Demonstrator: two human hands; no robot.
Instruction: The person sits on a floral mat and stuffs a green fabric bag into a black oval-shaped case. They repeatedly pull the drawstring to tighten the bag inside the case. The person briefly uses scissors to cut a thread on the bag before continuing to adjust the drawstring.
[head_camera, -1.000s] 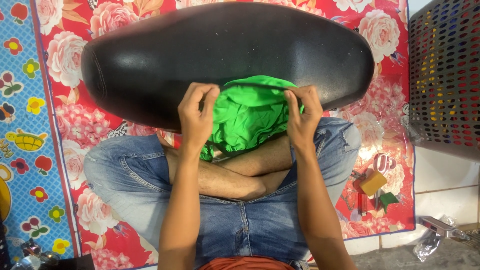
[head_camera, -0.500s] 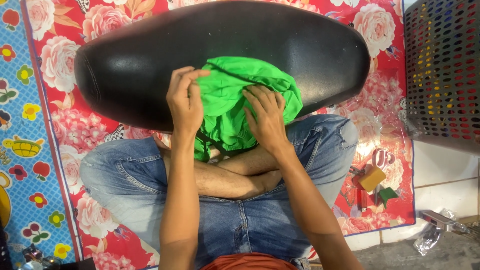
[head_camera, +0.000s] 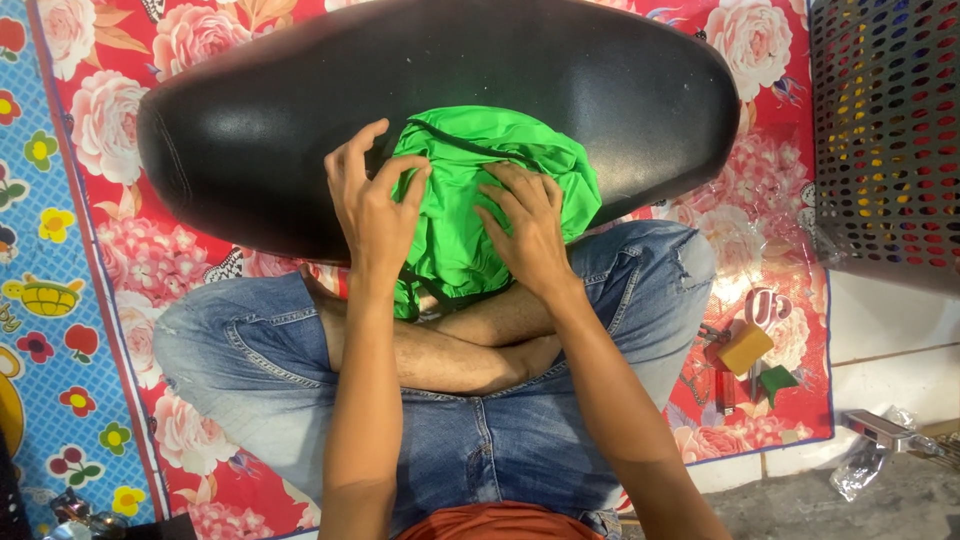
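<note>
Both hands press flat, fingers spread, on the green cloth (head_camera: 470, 190): left hand (head_camera: 372, 205) at its left edge, right hand (head_camera: 530, 225) beside it, over the black seat (head_camera: 250, 130).

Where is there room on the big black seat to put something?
The black seat is bare at its left end, beyond the left hand, and its right end. The middle is crowded by the green cloth and right hand.
</note>
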